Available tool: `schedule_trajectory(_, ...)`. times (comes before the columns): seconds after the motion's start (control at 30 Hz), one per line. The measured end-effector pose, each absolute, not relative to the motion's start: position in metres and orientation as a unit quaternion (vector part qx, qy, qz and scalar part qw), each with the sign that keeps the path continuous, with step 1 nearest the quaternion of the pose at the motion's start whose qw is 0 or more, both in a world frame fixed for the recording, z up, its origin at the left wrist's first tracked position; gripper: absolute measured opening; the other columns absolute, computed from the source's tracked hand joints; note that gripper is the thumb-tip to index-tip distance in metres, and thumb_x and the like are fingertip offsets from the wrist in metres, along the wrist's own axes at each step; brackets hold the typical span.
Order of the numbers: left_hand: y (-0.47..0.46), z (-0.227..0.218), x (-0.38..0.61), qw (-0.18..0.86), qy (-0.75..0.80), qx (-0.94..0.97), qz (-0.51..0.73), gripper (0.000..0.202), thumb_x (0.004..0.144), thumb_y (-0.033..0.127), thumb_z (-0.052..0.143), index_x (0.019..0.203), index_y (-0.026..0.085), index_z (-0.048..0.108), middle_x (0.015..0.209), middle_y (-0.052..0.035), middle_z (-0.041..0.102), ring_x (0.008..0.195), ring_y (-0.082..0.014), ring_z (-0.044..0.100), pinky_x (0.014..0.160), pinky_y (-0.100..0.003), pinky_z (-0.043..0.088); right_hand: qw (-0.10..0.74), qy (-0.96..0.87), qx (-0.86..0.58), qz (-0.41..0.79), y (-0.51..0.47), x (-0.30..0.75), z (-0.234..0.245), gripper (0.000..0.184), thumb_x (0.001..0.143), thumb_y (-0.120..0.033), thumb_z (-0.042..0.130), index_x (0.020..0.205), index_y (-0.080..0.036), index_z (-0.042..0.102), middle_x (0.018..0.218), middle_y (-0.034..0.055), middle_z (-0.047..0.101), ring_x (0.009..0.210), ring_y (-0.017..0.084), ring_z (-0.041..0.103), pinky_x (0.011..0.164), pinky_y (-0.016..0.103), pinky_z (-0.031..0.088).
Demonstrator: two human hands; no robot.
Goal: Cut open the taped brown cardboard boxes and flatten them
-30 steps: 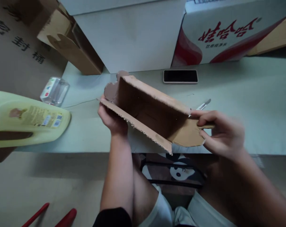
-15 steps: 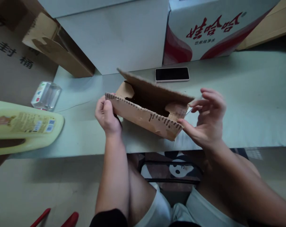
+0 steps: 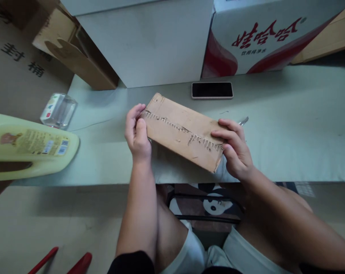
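Note:
Between my two hands is a small cardboard box (image 3: 178, 137), tilted toward me above the table's front part. Its two top flaps lie closed and meet along a ragged, torn seam. My left hand (image 3: 138, 133) grips the left end, thumb in front and fingers behind the corner. At the right end my right hand (image 3: 235, 148) has its fingers on the top flap and its thumb at the corner by the seam. A small metallic object (image 3: 243, 121) shows just beyond the right fingers, mostly hidden. The inside of the box is hidden.
A phone (image 3: 212, 90) lies behind the box, before a white and red carton (image 3: 246, 45). On the left are a yellow jug (image 3: 32, 148), a clear plastic container (image 3: 59, 110) and an open cardboard box (image 3: 83, 61). The table edge runs just in front of me.
Both top flaps stood open half a second ago; now they are folded down and meet. My right hand has moved from the open corner onto the flap, its fingers drawn in.

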State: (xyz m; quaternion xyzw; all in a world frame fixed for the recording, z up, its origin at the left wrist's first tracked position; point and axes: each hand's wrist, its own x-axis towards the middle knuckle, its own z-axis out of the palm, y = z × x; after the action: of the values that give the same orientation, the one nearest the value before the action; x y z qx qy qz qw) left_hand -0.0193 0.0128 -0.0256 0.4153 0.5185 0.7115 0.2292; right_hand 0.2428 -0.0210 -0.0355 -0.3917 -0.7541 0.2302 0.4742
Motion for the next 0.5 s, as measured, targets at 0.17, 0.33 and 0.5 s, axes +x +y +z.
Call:
schedule_trajectory(0.17,0.012,-0.023,-0.018,0.237,0.521,0.434,0.696,0.022,0.086,0.021,0.057,0.094,0.019,0.077,0.113,-0.0071,0.074,0.122,-0.0246,0.066,0.116,-0.042,0.044,0.462,-0.756,-0.408,0.22,-0.02,0.244,-0.036,0.033,0.1,-0.043,0.041,0.12,-0.032,0.065,0.138,0.0076,0.056,0.135,0.035,0.053,0.119,0.062,0.04)
schedule_trajectory(0.33,0.013,-0.029,-0.018,0.229,0.514,0.423,0.711,0.02,0.084,0.025,0.058,0.089,0.02,0.077,0.108,-0.0071,0.076,0.118,-0.0244,0.069,0.115,-0.043,0.046,0.474,-0.756,-0.391,0.227,-0.019,0.243,-0.035,0.03,0.1,-0.04,0.043,0.12,-0.034,0.065,0.138,0.0067,0.056,0.134,0.033,0.054,0.118,0.058,0.042)
schedule_trajectory(0.5,0.005,-0.034,-0.016,0.189,0.527,0.423,0.712,0.022,0.083,0.026,0.056,0.089,0.021,0.077,0.109,-0.0052,0.078,0.115,-0.0229,0.07,0.112,-0.041,0.048,0.479,-0.749,-0.388,0.243,-0.02,0.243,-0.037,0.03,0.099,-0.04,0.043,0.118,-0.032,0.064,0.137,0.0077,0.057,0.133,0.033,0.054,0.117,0.059,0.042)
